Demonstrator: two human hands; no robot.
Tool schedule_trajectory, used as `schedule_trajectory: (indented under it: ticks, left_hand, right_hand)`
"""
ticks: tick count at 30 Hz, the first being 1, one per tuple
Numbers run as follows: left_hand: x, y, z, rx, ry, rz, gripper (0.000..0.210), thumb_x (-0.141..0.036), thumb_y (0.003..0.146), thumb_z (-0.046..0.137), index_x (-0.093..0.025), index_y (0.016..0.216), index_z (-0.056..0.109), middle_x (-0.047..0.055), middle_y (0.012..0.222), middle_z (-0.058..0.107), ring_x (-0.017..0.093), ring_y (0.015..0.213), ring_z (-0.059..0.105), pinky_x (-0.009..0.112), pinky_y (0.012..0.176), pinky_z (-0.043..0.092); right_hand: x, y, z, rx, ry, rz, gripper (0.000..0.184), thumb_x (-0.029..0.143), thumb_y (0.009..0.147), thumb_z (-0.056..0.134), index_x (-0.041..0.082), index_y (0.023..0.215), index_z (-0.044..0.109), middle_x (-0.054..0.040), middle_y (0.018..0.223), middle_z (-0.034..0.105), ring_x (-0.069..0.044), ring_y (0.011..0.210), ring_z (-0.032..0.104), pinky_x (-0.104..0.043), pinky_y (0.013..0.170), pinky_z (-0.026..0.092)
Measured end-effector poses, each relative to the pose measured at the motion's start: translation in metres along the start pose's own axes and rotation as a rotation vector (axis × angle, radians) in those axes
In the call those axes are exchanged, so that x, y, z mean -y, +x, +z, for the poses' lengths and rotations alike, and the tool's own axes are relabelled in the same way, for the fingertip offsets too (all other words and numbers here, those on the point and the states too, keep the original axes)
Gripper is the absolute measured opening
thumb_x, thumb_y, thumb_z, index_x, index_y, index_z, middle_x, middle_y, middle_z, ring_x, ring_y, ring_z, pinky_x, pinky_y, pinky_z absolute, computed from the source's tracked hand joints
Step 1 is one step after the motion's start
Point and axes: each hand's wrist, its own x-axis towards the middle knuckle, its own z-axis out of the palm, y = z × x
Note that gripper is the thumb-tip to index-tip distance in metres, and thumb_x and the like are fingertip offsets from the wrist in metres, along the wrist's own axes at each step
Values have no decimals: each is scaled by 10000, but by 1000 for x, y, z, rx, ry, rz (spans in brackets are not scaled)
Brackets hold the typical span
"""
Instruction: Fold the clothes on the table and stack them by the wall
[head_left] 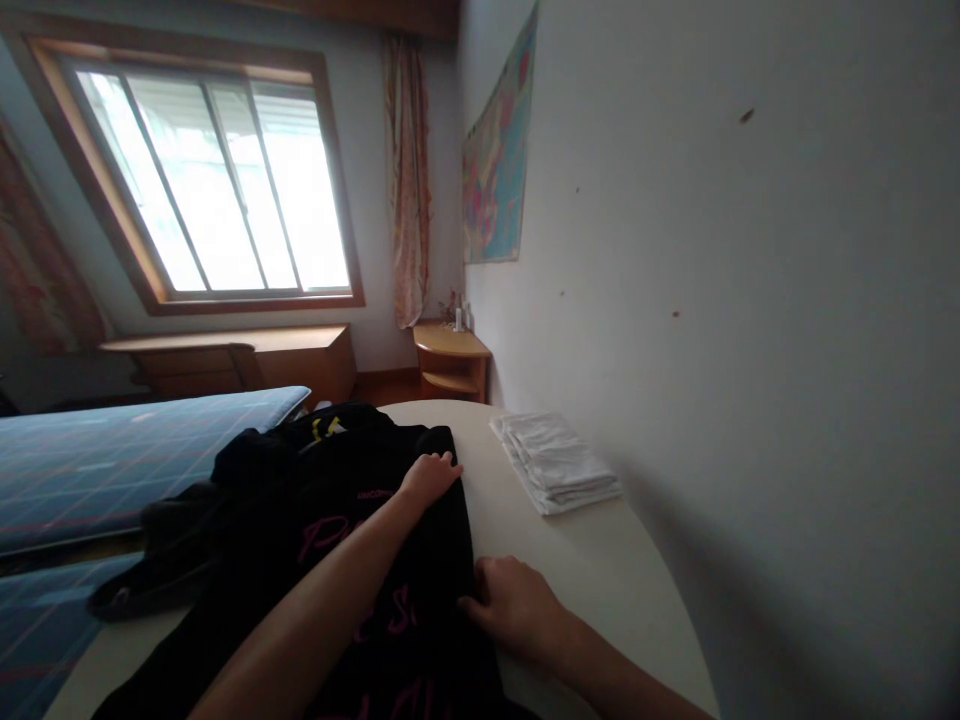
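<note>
A black T-shirt with pink lettering lies spread over a round cream-coloured table, its far left part bunched up. My left hand reaches across it to the right edge near the top, fingers closed on the cloth there. Lower down the same edge, my right hand has its fingers curled and its thumb against the fabric, pinching it. My left forearm covers part of the lettering. A yellow mark shows near the shirt's far end.
Folded white cloth lies on the table to the right, close to the wall. Beds or mattresses with blue checked covers stand at left. Behind are a wooden desk, a corner shelf and a window.
</note>
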Motion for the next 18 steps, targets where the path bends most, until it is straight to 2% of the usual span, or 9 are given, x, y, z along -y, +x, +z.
schedule_trajectory:
  ticks: [5, 8, 13, 16, 18]
  left_hand:
    - [-3, 20, 1, -20, 0, -77, 304, -66, 971, 425, -166, 1161, 640, 148, 1019, 649, 274, 894, 716, 381, 751, 553]
    - [-5, 36, -3, -61, -37, -160, 332, -73, 987, 382, -168, 1238, 578, 158, 1076, 637, 271, 912, 718, 386, 760, 557]
    - [-11, 59, -7, -101, -168, -247, 313, -107, 1010, 356, -172, 1267, 523, 138, 1112, 665, 254, 983, 707, 368, 822, 542]
    - [-17, 60, 1, -79, -272, -227, 282, -180, 1020, 395, -166, 1258, 544, 126, 1093, 705, 249, 1000, 707, 341, 846, 532]
    - [-20, 53, 6, -74, -336, -198, 324, -245, 1015, 435, -151, 1312, 526, 142, 1152, 703, 262, 1034, 698, 349, 869, 528]
  right_hand:
    - [-11, 7, -3, -41, 36, 28, 232, 409, 834, 618, 193, 888, 684, -71, 878, 740, -229, 806, 673, -281, 590, 296]
    - [-24, 14, -10, -104, 41, 78, 210, 390, 854, 614, 191, 899, 664, -68, 871, 732, -213, 792, 659, -283, 587, 268]
    - [-47, 22, -17, -200, 101, 139, 184, 366, 867, 648, 202, 951, 643, -42, 860, 724, -184, 762, 642, -267, 595, 276]
    - [-54, 22, -16, -185, 147, 156, 226, 380, 847, 680, 208, 985, 629, -24, 825, 719, -180, 745, 642, -257, 596, 293]
    - [-54, 20, -15, -190, 165, 167, 284, 382, 842, 683, 204, 1050, 606, -17, 800, 714, -181, 734, 643, -254, 597, 304]
